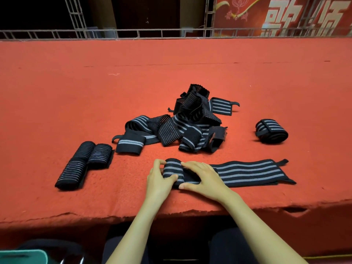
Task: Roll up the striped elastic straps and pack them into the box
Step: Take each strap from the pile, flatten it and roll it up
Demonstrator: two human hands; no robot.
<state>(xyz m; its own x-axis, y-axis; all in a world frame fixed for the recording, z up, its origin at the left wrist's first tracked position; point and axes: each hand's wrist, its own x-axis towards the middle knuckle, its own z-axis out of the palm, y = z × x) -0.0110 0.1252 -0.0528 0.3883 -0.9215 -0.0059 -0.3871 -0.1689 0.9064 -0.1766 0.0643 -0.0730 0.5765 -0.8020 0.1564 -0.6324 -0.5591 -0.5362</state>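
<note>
A black strap with grey stripes (249,173) lies flat near the front edge of the red table, its left end wound into a roll (172,169). My left hand (159,180) grips the roll from the left. My right hand (202,178) presses on it from the right, fingers over the top. Behind them sits a loose pile of unrolled straps (182,126). Rolled straps (83,164) lie at the left, and one more rolled strap (271,131) at the right. No box is in view.
The red felt table (76,92) ends in a ragged front edge (114,216) just before my forearms. A metal railing (133,33) and a red banner (285,16) stand behind it. A teal object (22,257) shows at the bottom left.
</note>
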